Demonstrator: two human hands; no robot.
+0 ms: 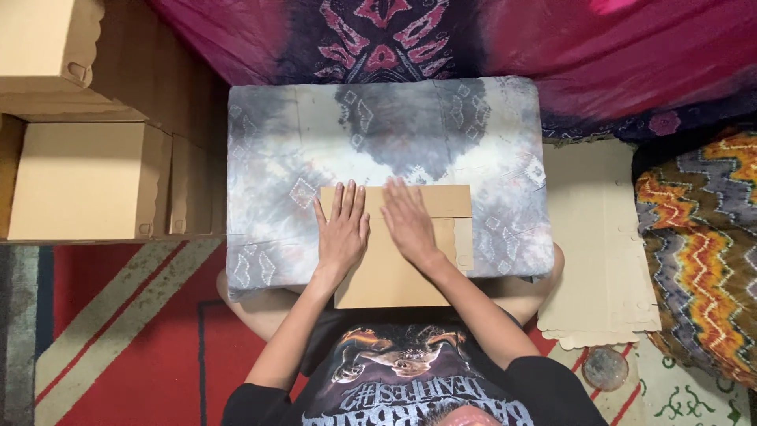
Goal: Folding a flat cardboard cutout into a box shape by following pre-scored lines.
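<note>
Cardboard sheet [394, 272], flat and brown, lay at the centre of the frame on a cushion [300, 142] covered in grey and white tie-dye cloth, which served as the worktop across the person's lap. Its near edge overhung the cushion toward the person's body; a folded strip ran along its far edge, and a scalloped flap showed at its right edge.

Left hand [342, 229]: open, fingers straight and together, palm pressed flat on the left part of the sheet, fingertips at the folded strip. Grasping nothing.

Right hand [408, 225]: open, palm down, flat on the middle of the sheet just beside the left hand, fingers pointing toward the top of the frame. Grasping nothing.

Assembled cardboard boxes [87, 177]: upper left and left of the frame, stacked against one another, lids shut; contents could not be seen.

Stack of flat cardboard blanks [599, 260]: right of the cushion, on the floor, scalloped edges showing at the lower right.

Round dark object [605, 368]: lower right, just below the stack; kind could not be told.

Striped red rug [118, 315]: lower left. Zigzag-patterned cloth [702, 252]: right edge. Magenta and purple cloth [441, 39]: top of the frame.
</note>
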